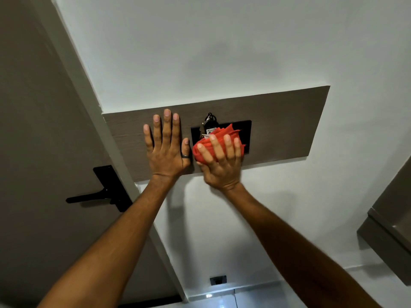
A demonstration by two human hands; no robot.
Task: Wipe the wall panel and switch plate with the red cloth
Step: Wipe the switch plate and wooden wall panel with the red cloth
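My left hand (165, 150) lies flat, fingers spread, on the wall panel (278, 121) at centre frame; my right hand (222, 162) is clamped on the red cloth (213, 141). It presses the cloth against the black switch plate (244, 132), just below a hanging key tag (209, 126).

We see bare wall panel (289, 121) open toward 3 o'clock; the hanging keys (208, 124) crowd 12, and our flat left hand (166, 150) blocks 9.
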